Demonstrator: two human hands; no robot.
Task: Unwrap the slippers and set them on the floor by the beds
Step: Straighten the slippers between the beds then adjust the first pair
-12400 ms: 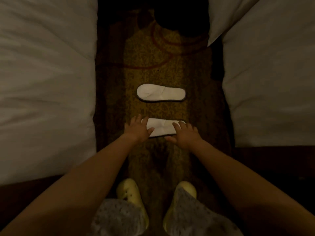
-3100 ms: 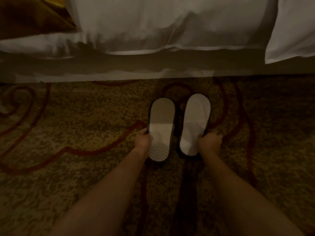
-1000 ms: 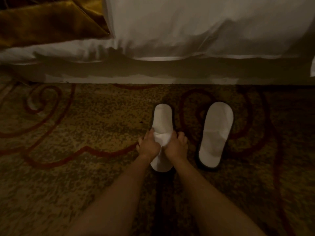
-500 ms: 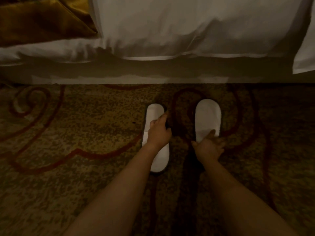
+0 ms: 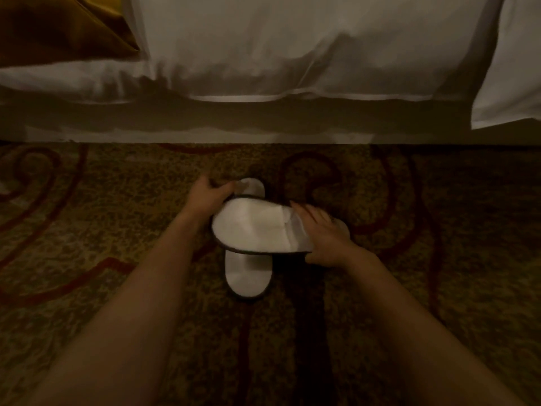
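Two white slippers with dark sole edges are on the patterned carpet in front of the bed. One slipper (image 5: 248, 273) lies lengthwise on the floor, pointing toward the bed. The second slipper (image 5: 257, 228) is held crosswise above it, hiding its middle. My left hand (image 5: 206, 197) grips the far left edge of the crosswise slipper. My right hand (image 5: 325, 237) holds its right end, fingers spread over the upper.
The bed (image 5: 263, 121) with its white duvet (image 5: 292, 48) runs across the top. A gold cushion or throw (image 5: 58, 30) sits at the top left, a white pillow corner (image 5: 509, 83) at the top right. Carpet (image 5: 102, 230) extends left and right.
Half a second ago both slippers lay side by side with a hand on each. Now the right slipper is lifted and turned crosswise over the left one, held by both hands.
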